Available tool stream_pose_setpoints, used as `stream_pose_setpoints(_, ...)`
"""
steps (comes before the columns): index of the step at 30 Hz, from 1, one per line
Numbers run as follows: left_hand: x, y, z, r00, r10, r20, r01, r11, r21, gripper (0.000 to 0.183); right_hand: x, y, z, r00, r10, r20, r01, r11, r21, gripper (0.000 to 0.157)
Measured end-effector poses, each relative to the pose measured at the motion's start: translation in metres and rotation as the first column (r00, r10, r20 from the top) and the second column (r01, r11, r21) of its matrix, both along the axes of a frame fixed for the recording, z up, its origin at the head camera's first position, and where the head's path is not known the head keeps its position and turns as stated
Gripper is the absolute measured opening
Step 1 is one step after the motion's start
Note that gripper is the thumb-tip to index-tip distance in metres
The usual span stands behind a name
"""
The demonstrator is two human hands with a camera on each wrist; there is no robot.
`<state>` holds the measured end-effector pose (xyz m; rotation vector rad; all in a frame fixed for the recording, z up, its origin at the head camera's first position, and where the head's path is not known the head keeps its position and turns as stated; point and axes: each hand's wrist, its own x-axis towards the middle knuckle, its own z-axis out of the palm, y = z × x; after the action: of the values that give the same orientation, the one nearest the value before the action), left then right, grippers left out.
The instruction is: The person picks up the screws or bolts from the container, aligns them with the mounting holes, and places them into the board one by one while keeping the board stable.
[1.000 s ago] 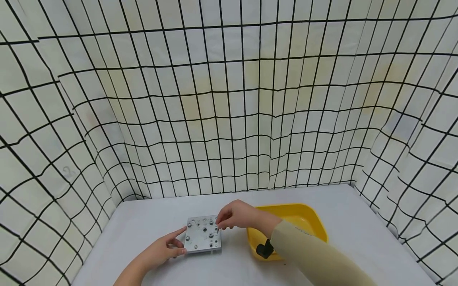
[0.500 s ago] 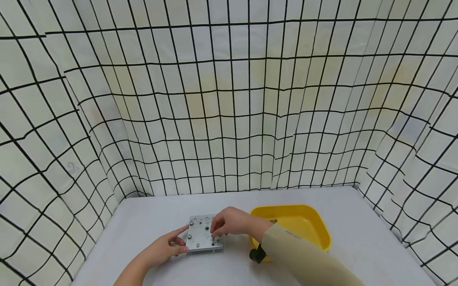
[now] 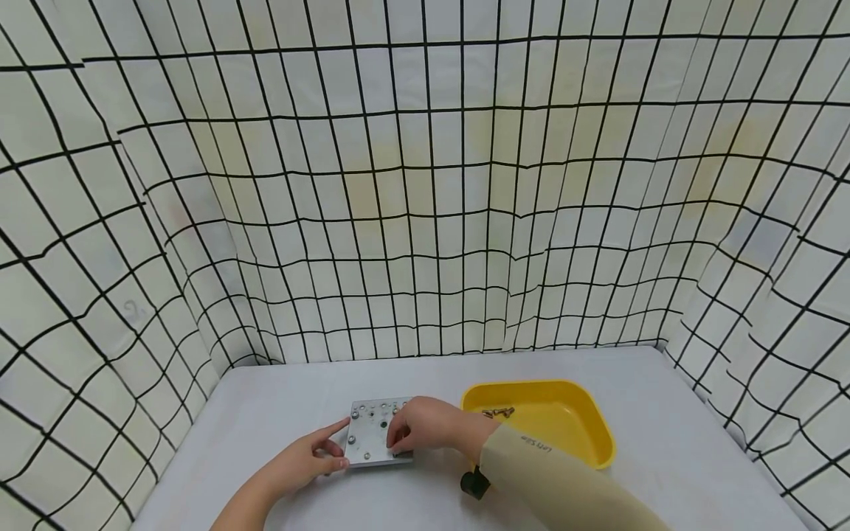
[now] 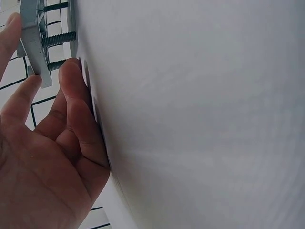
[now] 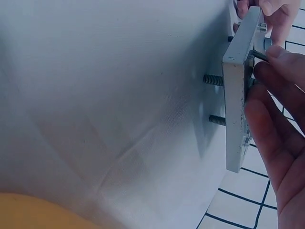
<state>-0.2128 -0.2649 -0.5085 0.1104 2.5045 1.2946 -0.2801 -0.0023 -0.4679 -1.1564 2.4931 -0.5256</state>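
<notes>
A flat silver metal plate (image 3: pixel 375 446) stands on the table, raised on threaded screws (image 5: pixel 213 80) that stick out below it. Several screw heads and holes dot its top. My left hand (image 3: pixel 308 464) holds the plate by its left side, with index finger and thumb at the edge. In the left wrist view its other fingers (image 4: pixel 76 86) reach under that edge beside the screw threads. Over the near right corner, my right hand (image 3: pixel 425 426) pinches a small screw (image 5: pixel 259 56), its shank against the plate's top. From above, the fingers hide most of this screw.
A yellow tray (image 3: pixel 598 435) stands right of the plate, partly under the right forearm. Several loose screws (image 3: pixel 499 411) lie at its left end. A black wrist camera (image 3: pixel 474 483) hangs at the right wrist. White walls with a black grid enclose the table.
My right hand has moved from the plate's right edge toward its near right corner and lower over it. Loose screws in the tray have come into view. My left hand keeps its hold.
</notes>
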Motion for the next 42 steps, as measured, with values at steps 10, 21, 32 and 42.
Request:
stream_pose_setpoints(10, -0.001, 0.001, -0.001, 1.000, 0.002, -0.001, -0.002, 1.000, -0.004, 0.083, -0.002, 0.000, -0.003, 0.995, 0.069, -0.066, -0.066, 0.997, 0.037, 0.005)
stream_pose_setpoints(21, -0.002, 0.001, -0.003, 1.000, 0.005, -0.001, -0.005, 1.000, -0.001, 0.084, -0.002, 0.003, 0.002, 0.999, 0.041, -0.022, -0.041, 0.999, 0.031, 0.010)
stream_pose_setpoints(32, -0.002, 0.001, -0.003, 1.000, -0.002, -0.017, 0.002, 1.000, -0.002, 0.085, -0.018, 0.037, 0.020, 0.997, -0.070, 0.031, 0.073, 0.989, -0.129, 0.014)
stream_pose_setpoints(42, -0.003, 0.002, -0.003, 1.000, 0.019, 0.001, -0.019, 1.000, -0.018, 0.085, -0.041, 0.111, 0.027, 0.980, -0.189, 0.066, 0.197, 0.970, -0.140, 0.011)
